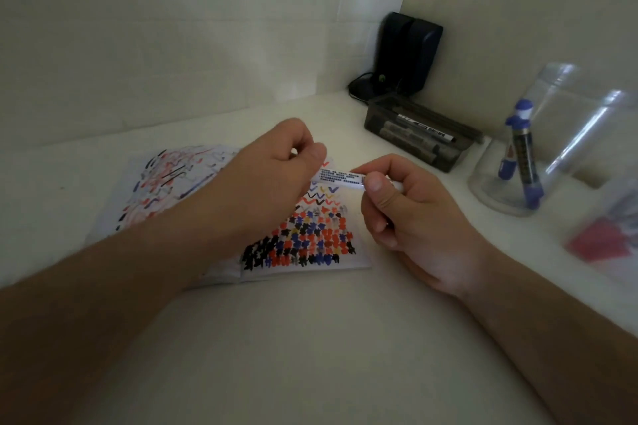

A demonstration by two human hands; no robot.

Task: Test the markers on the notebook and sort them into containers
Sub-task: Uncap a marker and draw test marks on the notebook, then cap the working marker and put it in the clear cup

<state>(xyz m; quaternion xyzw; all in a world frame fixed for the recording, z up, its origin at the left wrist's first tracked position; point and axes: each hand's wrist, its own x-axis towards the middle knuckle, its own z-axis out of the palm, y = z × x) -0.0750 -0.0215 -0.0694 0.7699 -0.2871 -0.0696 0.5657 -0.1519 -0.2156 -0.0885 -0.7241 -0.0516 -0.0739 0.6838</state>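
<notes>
Both forearms enter from bottom edge, converging over white table (310,338). Right hand (411,214): fingers curled round white marker (340,179), thumb pressed on barrel, printed label facing up. Left hand (272,176): fingers curled, pinching marker's far end at its fingertips; cap vs. tip hidden under fingers, cannot tell which. Marker held approx. horizontal between both hands, just above notebook (303,238).

Notebook lies open directly beneath hands; pg under right hand carries dense red/blue/black/yellow blots plus zigzag rows; pg under left forearm carries loose scribbles, same colours.

Beyond right hand: dark translucent box (419,145) w/ several markers inside, one black-and-white marker (426,128) lying on top. Right of right hand: clear jar (538,134) tilted, holding blue marker (519,155) standing at a slant. Second clear container (607,183) at far right, blurred; red contents at its base, not identifiable. Behind box, in wall corner: black device (404,55) w/ cable.
</notes>
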